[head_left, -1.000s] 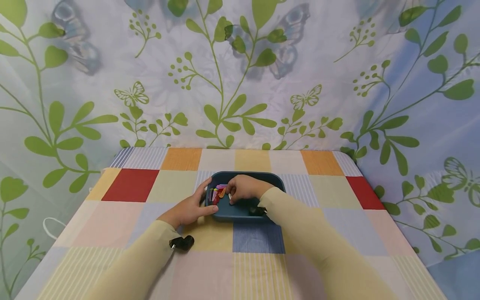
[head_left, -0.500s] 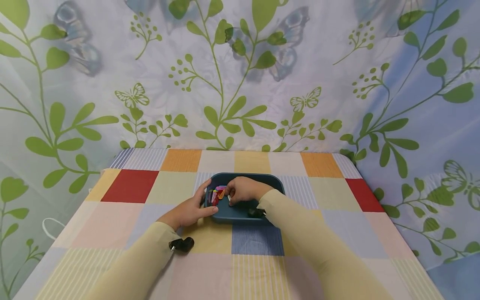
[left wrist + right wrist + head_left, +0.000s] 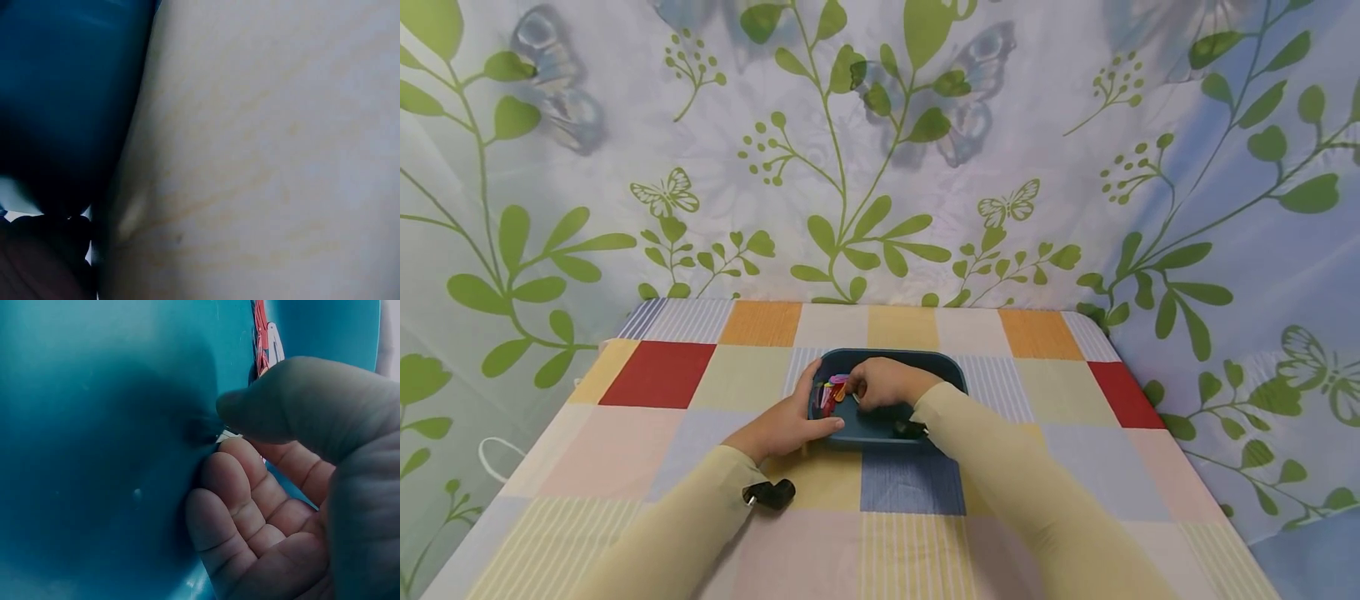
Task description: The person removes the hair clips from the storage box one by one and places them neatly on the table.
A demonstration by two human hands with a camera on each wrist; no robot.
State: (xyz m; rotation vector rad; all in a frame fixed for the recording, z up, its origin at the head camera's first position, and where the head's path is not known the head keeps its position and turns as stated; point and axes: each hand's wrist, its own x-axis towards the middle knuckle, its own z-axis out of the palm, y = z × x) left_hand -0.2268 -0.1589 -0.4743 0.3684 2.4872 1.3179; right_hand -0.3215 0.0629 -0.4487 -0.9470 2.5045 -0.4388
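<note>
Hair clips in the blue tray: both hands at work

Hair clips (image 3: 829, 390), small and bright in red, pink and orange, lie bunched at the left end of the blue tray (image 3: 940, 367), which sits mid-table. Going from left: my left hand (image 3: 786, 421) wraps the tray's near-left corner, thumb along the front rim, fingers curled up the side wall, so it grips the tray itself. Next come the clips, then my right hand (image 3: 887, 382), down inside the tray with fingers curled; on the right wrist camera the thumb and forefinger close on a small pale piece (image 3: 229, 434) against the tray floor, though I cannot tell what it is.

I judge the clips light, thin and stiff, likely springy and slick on smooth plastic; they want a fingertip pinch across the flat middle. The tray looks rigid and light, easy to slide.

Underneath is a patchwork tablecloth (image 3: 662, 371), soft and liable to ruck. A leaf-and-butterfly curtain (image 3: 880, 167) closes the room behind and to the right.
</note>
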